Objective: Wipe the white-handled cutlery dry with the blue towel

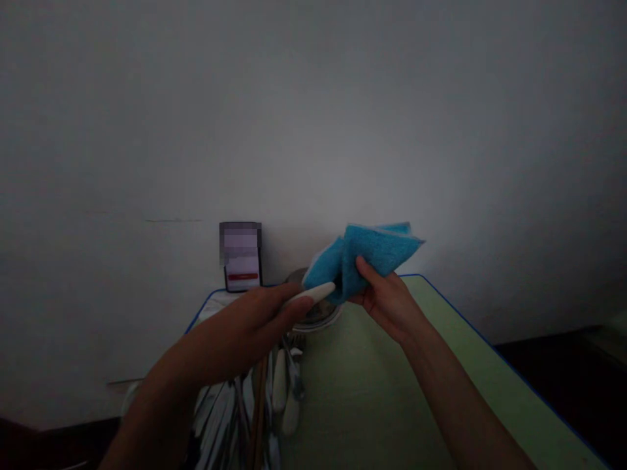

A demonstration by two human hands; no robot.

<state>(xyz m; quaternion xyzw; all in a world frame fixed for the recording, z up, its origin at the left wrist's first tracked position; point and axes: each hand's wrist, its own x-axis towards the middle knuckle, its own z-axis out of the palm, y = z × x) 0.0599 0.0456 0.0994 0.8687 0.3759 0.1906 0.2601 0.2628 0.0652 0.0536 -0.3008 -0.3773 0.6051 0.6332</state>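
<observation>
My left hand (272, 310) is closed round a white-handled piece of cutlery (321, 292), held out toward the right. Its far end disappears into the folds of a blue cloth (377, 248), so I cannot tell whether it is a fork, spoon or knife. My right hand (385, 294) grips this cloth from below, thumb pressed on its front. Behind and below the cloth sits a round dish (323, 320), mostly covered by my hands and the cloth. A fork (298, 341) and other white-handled cutlery (280, 382) lie on the table beneath my left hand.
A phone (243, 258) leans against the wall at the table's back left. Many pieces of cutlery (215, 418) and brown chopsticks (259, 411) lie along the left of the green, blue-edged table (362, 398). The pale wall (313, 130) rises directly behind.
</observation>
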